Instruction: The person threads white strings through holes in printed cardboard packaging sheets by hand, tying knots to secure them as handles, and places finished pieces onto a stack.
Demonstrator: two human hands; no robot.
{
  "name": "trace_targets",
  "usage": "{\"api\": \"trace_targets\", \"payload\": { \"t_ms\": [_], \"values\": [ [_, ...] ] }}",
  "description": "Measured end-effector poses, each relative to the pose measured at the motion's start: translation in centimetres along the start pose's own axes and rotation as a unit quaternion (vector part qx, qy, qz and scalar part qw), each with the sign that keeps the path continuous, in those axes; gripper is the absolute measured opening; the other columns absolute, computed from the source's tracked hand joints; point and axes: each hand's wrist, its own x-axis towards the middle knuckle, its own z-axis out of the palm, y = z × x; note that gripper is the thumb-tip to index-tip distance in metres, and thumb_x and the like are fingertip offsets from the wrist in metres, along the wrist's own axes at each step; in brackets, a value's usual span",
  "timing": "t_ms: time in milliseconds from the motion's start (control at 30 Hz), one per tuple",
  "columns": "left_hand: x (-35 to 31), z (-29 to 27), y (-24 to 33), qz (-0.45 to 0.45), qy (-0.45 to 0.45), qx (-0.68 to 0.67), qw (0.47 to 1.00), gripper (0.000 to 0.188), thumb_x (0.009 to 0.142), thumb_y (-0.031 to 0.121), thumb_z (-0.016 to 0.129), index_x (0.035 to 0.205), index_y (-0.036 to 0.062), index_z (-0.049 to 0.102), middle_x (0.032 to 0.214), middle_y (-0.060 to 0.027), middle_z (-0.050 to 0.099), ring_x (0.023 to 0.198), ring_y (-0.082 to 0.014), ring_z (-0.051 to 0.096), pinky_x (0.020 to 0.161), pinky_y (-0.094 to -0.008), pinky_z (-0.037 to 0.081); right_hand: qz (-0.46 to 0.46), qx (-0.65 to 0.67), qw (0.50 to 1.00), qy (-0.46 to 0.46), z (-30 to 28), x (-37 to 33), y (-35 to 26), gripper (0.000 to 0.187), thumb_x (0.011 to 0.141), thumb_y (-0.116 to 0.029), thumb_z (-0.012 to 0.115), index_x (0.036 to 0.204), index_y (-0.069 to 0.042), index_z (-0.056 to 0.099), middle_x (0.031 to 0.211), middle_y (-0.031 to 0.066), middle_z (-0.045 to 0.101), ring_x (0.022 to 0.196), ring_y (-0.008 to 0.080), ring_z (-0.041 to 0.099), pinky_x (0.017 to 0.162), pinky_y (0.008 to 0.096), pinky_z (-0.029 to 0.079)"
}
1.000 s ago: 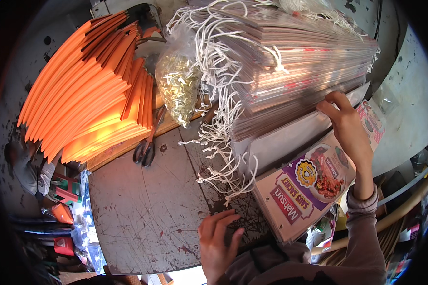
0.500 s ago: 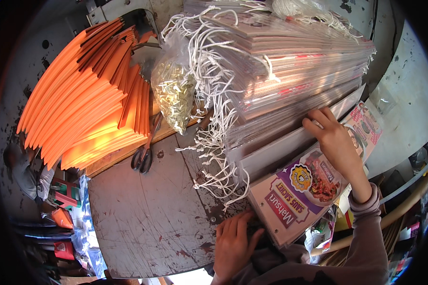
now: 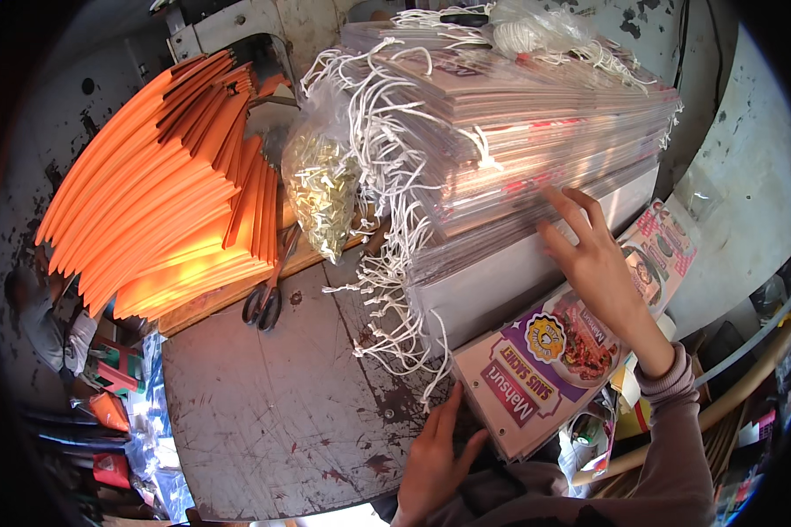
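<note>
My right hand (image 3: 601,283) is open, fingers spread, and reaches over a stack of printed food-picture boards (image 3: 511,379) toward the large pile behind it. Its fingertips are at the pale board (image 3: 475,303) on the near side of the pile; whether they touch it I cannot tell. My left hand (image 3: 432,467) rests by the printed stack's lower left corner, thumb apart from the fingers, holding nothing visible. The large pile of boards in clear plastic (image 3: 545,132) has knotted white cords (image 3: 395,233) hanging off its left side.
A clear bag of small gold metal pieces (image 3: 321,189) leans left of the pile. Dark-handled scissors (image 3: 262,307) lie before a fanned stack of orange folded sheets (image 3: 141,202). Another bag with white cord (image 3: 545,35) sits on top. The metal table (image 3: 264,413) is scratched.
My right hand has lifted off the pale board's edge and moved slightly left, its fingers more spread. That board now leans back against the pile. My left fingers have straightened.
</note>
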Motion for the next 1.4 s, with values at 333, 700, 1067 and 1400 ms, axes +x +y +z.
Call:
{"api": "trace_targets", "payload": {
  "t_ms": [333,700,1067,1400],
  "values": [
    [-0.1,0.9,-1.6,0.003,0.034,0.007,0.999,0.053,0.075,0.016,0.066,0.122,0.0033,0.044,0.096,-0.0153,0.057,0.082,-0.029,0.06,0.066,-0.0353,0.05,0.114,-0.033,0.963,0.242,-5.7,6.9,8.4,0.015,0.077,-0.004,0.058,0.091,-0.007,0.06,0.097,0.0079,0.059,0.081,0.026,0.059,0.069,0.0346,0.047],
    [-0.2,-0.2,0.5,0.053,0.066,-0.004,0.996,0.056,0.076,0.009,0.063,0.126,0.0047,0.039,0.097,-0.0155,0.056,0.085,-0.0308,0.058,0.069,-0.0362,0.048,0.089,-0.143,0.982,0.083,-3.1,12.8,18.8,0.026,0.073,0.004,0.054,0.095,-0.008,0.062,0.085,0.0095,0.055,0.08,0.029,0.057,0.069,0.0394,0.045],
    [-0.2,-0.2,0.8,0.043,0.062,0.011,0.997,0.05,0.077,0.008,0.062,0.122,0.0047,0.042,0.096,-0.0164,0.056,0.083,-0.0301,0.059,0.069,-0.0353,0.048,0.076,-0.087,0.987,0.109,-2.7,12.5,20.0,0.012,0.075,-0.004,0.059,0.086,-0.007,0.057,0.092,0.0047,0.051,0.075,0.0249,0.055,0.063,0.0369,0.043],
    [-0.6,1.2,-1.0,0.064,0.044,0.051,0.996,0.05,0.079,0.017,0.062,0.122,0.0036,0.042,0.094,-0.0163,0.054,0.079,-0.0318,0.058,0.064,-0.0371,0.049,0.195,0.264,0.92,0.215,-7.0,6.6,18.1,0.013,0.082,-0.016,0.056,0.087,-0.004,0.06,0.085,0.0021,0.058,0.075,0.0116,0.052,0.07,0.0235,0.04]
  ]
}}
